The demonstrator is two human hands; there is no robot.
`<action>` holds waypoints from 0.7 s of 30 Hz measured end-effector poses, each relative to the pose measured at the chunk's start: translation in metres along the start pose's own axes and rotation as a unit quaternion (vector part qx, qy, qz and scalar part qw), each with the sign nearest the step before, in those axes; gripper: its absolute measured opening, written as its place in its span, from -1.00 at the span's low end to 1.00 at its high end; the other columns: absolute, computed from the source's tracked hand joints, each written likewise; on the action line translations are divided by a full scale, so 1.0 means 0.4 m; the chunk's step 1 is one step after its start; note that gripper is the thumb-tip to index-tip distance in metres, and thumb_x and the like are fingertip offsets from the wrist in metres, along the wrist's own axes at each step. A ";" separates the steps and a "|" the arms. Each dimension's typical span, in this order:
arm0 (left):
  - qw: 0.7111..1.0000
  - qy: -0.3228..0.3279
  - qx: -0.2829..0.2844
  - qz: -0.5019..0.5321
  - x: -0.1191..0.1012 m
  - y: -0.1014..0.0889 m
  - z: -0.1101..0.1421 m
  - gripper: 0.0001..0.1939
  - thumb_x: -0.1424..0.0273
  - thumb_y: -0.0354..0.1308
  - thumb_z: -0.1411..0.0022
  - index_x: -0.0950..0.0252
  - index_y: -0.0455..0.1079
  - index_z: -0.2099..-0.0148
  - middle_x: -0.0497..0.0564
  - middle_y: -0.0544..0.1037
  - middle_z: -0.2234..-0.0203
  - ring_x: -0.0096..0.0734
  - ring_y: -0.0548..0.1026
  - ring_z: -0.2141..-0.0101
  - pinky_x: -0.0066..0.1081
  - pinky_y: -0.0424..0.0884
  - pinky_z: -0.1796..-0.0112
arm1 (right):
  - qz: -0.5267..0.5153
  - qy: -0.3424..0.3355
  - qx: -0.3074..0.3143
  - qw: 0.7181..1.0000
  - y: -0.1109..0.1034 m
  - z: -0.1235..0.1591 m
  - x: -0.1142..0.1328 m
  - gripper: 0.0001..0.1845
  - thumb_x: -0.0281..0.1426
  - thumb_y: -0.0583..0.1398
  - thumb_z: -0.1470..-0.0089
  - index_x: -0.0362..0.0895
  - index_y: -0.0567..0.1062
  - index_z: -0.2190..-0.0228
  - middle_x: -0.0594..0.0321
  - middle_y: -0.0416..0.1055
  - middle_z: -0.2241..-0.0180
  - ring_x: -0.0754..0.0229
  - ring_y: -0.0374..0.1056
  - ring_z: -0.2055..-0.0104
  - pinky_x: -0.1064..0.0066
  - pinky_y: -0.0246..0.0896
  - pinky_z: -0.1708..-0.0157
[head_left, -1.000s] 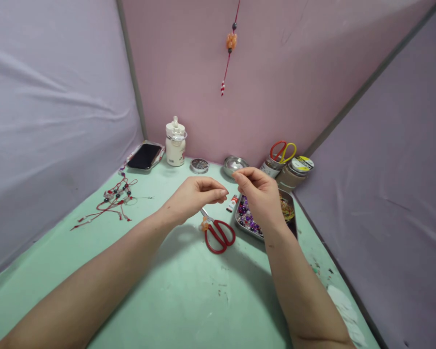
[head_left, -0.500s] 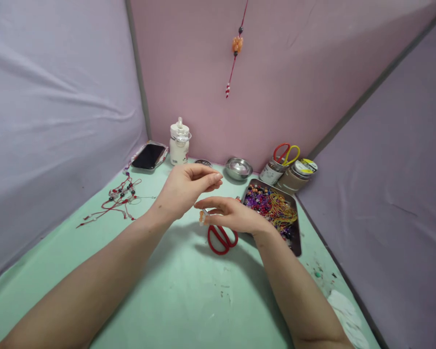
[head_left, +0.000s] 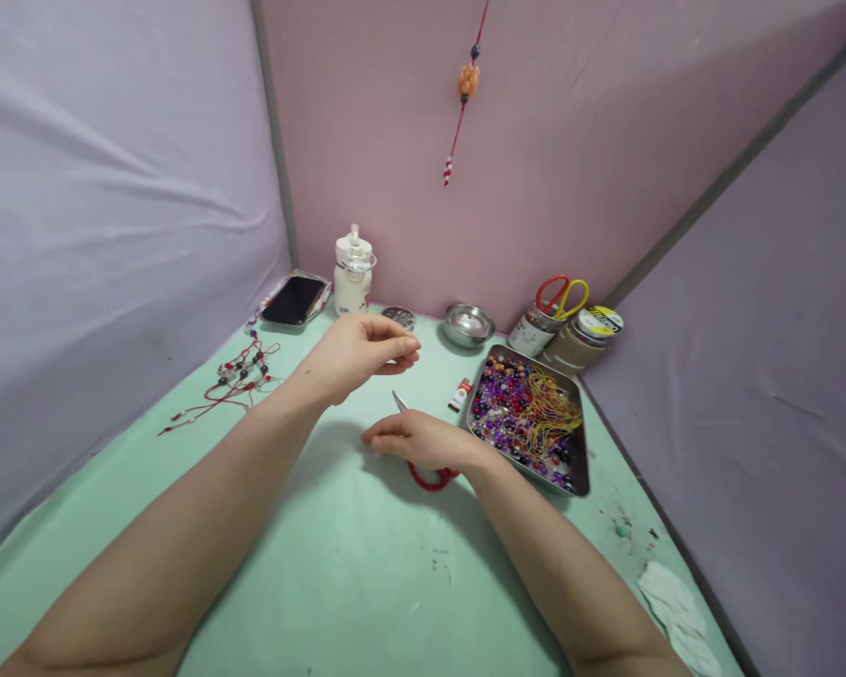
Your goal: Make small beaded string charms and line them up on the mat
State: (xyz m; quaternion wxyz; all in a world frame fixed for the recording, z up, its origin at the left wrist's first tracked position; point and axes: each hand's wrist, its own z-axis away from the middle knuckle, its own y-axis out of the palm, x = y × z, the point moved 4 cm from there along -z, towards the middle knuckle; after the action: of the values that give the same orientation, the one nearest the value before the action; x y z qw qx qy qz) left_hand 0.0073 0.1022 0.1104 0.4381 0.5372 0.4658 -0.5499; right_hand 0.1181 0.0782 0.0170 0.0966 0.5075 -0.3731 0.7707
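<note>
My left hand [head_left: 367,355] is raised over the middle of the table, thumb and fingertips pinched together; whatever lies between them is too small to see. Lower and to the right, my right hand [head_left: 417,440] has its fingers closed, with their tips pointing left and their grip hidden. Beneath it lies a pair of scissors [head_left: 430,482] with red handles, partly covered, its blade tip showing past the knuckles. A small red, white and black tube [head_left: 459,395] rests between the right hand and a metal tray [head_left: 584,465] of beads and yellow cords.
Along the back stand a white bottle [head_left: 353,277], a round tin [head_left: 399,318], a steel bowl [head_left: 468,325] and two jars, one holding scissors [head_left: 562,296]. A phone [head_left: 295,300] and red beaded cords [head_left: 243,371] lie left. White cloth [head_left: 677,611] lies right; a beaded strand [head_left: 468,83] hangs above.
My right hand has moved down and left, over the scissors. Orange beads seen by its fingers are now hidden. My left hand has shifted slightly left, and the small tube has come into view.
</note>
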 end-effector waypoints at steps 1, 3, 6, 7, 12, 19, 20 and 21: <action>1.000 -0.012 0.013 -0.005 0.007 -0.001 -0.005 -0.82 0.31 0.33 0.07 0.33 0.51 0.43 0.02 0.55 0.53 -0.40 0.51 0.40 -0.30 0.48 0.22 | 0.019 -0.002 0.002 1.000 0.002 -0.001 -0.003 -0.74 -0.37 0.12 -0.13 -0.12 0.54 0.17 0.19 0.54 0.20 0.17 0.42 0.20 0.30 0.29 0.11; 0.999 -0.025 0.021 -0.005 0.018 -0.004 -0.015 -0.83 0.33 0.33 0.07 0.33 0.51 0.44 0.01 0.55 0.53 -0.41 0.51 0.39 -0.30 0.48 0.21 | 0.022 -0.003 -0.005 1.000 0.001 -0.004 -0.010 -0.71 -0.34 0.12 -0.14 -0.14 0.52 0.14 0.17 0.54 0.21 0.14 0.43 0.20 0.29 0.30 0.13; 0.999 -0.034 0.015 0.007 0.032 -0.008 -0.027 -0.84 0.34 0.33 0.08 0.34 0.50 0.44 0.00 0.54 0.53 -0.43 0.50 0.40 -0.28 0.46 0.19 | -0.008 0.010 -0.052 0.999 -0.021 -0.003 -0.022 -0.61 -0.26 0.14 -0.14 -0.15 0.45 0.03 0.12 0.53 0.17 0.10 0.43 0.14 0.27 0.30 0.09; 0.999 -0.033 0.014 0.009 0.036 -0.008 -0.030 -0.83 0.34 0.33 0.08 0.34 0.50 0.44 0.00 0.54 0.53 -0.43 0.50 0.40 -0.28 0.46 0.18 | -0.012 0.016 -0.075 0.997 -0.032 0.000 -0.024 -0.58 -0.23 0.15 -0.12 -0.14 0.43 0.01 0.11 0.51 0.12 0.09 0.42 0.10 0.25 0.29 0.06; 1.000 -0.011 0.014 0.001 0.054 -0.010 -0.042 -0.79 0.29 0.34 0.08 0.34 0.50 0.42 0.01 0.54 0.51 -0.40 0.50 0.37 -0.28 0.44 0.17 | 0.013 0.021 -0.170 0.985 -0.101 0.028 -0.019 -0.57 -0.26 0.21 -0.06 -0.13 0.43 0.02 0.06 0.39 -0.04 0.07 0.38 0.03 0.20 0.26 0.01; 1.000 0.002 0.020 -0.004 0.075 0.001 -0.050 -0.75 0.24 0.32 0.07 0.32 0.51 0.38 0.00 0.53 0.50 -0.38 0.50 0.36 -0.28 0.43 0.16 | -0.041 -0.037 -0.318 0.947 -0.176 0.064 0.015 -0.74 -0.34 0.17 -0.08 -0.14 0.50 0.17 0.15 0.49 0.13 0.19 0.37 0.10 0.33 0.28 0.11; 1.000 0.005 0.024 0.000 0.077 0.006 -0.050 -0.75 0.24 0.32 0.06 0.32 0.51 0.39 0.00 0.53 0.51 -0.39 0.49 0.37 -0.28 0.43 0.16 | -0.051 -0.041 -0.333 0.941 -0.181 0.067 0.019 -0.75 -0.32 0.17 -0.08 -0.14 0.51 0.20 0.16 0.50 0.17 0.20 0.38 0.13 0.34 0.28 0.14; 0.999 0.009 0.030 0.003 0.078 0.011 -0.050 -0.76 0.24 0.31 0.06 0.32 0.51 0.39 0.00 0.53 0.51 -0.40 0.49 0.37 -0.28 0.43 0.16 | -0.059 -0.046 -0.346 0.935 -0.185 0.070 0.022 -0.75 -0.30 0.17 -0.08 -0.14 0.51 0.21 0.17 0.50 0.20 0.20 0.38 0.17 0.35 0.28 0.17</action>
State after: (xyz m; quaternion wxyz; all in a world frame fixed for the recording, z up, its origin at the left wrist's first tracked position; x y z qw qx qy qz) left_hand 0.0140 0.1215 0.0793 0.4191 0.5568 0.4510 -0.5576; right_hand 0.1729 0.1092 0.0654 0.2946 0.4989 -0.5897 0.5626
